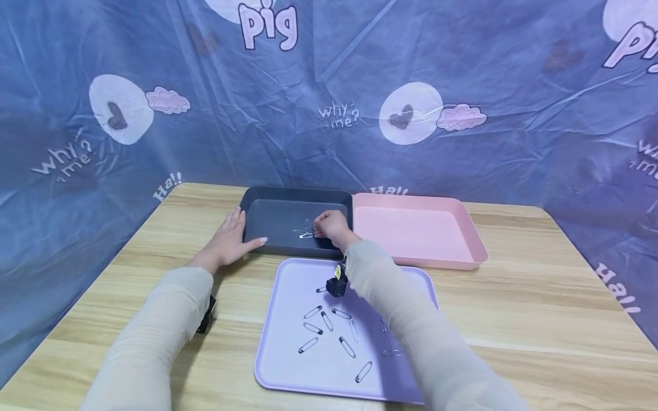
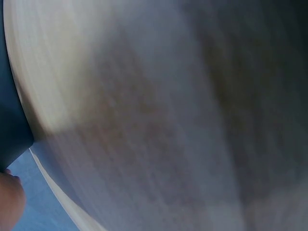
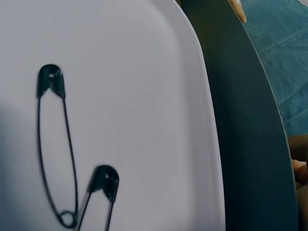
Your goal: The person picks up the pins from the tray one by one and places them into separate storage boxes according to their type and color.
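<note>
Head view: on the lavender tray [image 1: 275, 365], dark-capped safety pins [image 1: 312, 327] lie scattered. Beyond, the left hand [image 1: 229, 240], fingers spread, released, rests against the dark tray [image 1: 277, 214], probably steadying it; inside, the right hand [image 1: 332, 224] curls its fingers beside silver pins [image 1: 306, 235], whether grasping 1 I cannot tell.

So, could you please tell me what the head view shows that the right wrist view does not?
Only the head view shows the pink tray and small shiny pieces inside the dark tray. Only the right wrist view clearly shows the coil at the end of a safety pin. Both show the purple tray, the dark tray and safety pins.
</note>
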A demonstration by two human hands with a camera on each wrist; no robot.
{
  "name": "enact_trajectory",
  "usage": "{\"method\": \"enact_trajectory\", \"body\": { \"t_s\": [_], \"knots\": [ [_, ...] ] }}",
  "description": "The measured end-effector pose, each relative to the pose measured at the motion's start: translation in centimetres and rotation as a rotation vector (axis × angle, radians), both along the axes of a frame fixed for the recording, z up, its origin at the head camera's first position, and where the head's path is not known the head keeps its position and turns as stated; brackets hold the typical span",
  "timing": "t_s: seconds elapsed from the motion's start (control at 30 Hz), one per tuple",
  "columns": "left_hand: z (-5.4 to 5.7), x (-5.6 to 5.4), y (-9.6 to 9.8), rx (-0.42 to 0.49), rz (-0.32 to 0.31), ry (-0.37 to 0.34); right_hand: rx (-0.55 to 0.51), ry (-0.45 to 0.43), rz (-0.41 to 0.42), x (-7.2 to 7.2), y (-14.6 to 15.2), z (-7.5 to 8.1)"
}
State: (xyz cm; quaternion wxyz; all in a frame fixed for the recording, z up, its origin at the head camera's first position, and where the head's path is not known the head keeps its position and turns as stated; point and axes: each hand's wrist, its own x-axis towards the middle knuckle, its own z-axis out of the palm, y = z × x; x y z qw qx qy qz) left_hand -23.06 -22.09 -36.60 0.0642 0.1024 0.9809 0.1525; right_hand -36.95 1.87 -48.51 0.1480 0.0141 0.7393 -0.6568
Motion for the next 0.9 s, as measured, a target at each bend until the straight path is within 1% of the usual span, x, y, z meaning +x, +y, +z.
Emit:
{"method": "enact_trajectory", "body": {
  "t_s": [0.1,0.17,0.2,0.23,0.27,0.4,0.43,0.5,0.6,0.67,0.7,0.77,0.83,0.87,0.9],
  "knots": [
    [0.1,0.0,0.0,-0.003,0.002,-0.001,-0.021,-0.003,-0.006,-0.6,-0.2,-0.8],
    [0.1,0.1,0.0,-0.002,0.004,-0.004,-0.023,-0.036,-0.021,-0.7,-0.4,-0.9],
    [0.1,0.1,0.0,0.0,0.005,-0.006,-0.048,-0.014,-0.011,-1.0,-0.4,-1.3],
    [0.2,0.1,0.0,0.003,0.006,-0.007,-0.056,-0.017,-0.013,-1.1,-0.4,-1.5],
    [0.2,0.1,0.1,0.005,0.007,-0.008,-0.051,-0.035,-0.024,-1.1,-0.4,-1.4],
    [0.2,0.1,0.1,0.01,0.011,-0.014,-0.065,-0.026,-0.036,-1.4,-0.4,-1.5],
    [0.2,0.1,0.1,0.01,0.009,-0.013,-0.047,-0.048,-0.051,-1.3,-0.4,-1.4],
    [0.2,0.1,0.1,0.007,0.006,-0.011,-0.051,-0.021,-0.049,-1.4,-0.4,-1.6],
    [0.2,0.1,0.1,0.005,0.001,-0.008,-0.038,-0.03,-0.065,-1.5,-0.5,-1.7],
    [0.1,0.1,0.0,0.004,0.0,-0.01,-0.053,-0.029,-0.063,-1.7,-0.5,-2.0],
    [0.1,0.1,0.0,0.004,0.0,-0.01,-0.058,-0.044,-0.068,-1.2,-0.5,-1.3],
    [0.0,0.1,0.0,0.003,0.0,-0.012,-0.065,-0.07,-0.071,-1.1,-0.4,-1.0],
    [0.0,0.1,-0.1,0.003,-0.001,-0.011,-0.079,-0.064,-0.059,-1.7,-0.4,-1.6],
    [0.0,0.1,-0.1,0.002,0.0,-0.012,-0.077,-0.076,-0.053,-1.8,-0.3,-1.7],
    [0.0,0.0,-0.2,0.003,0.0,-0.012,-0.081,-0.072,-0.039,-2.2,-0.2,-2.2]
  ]
}}
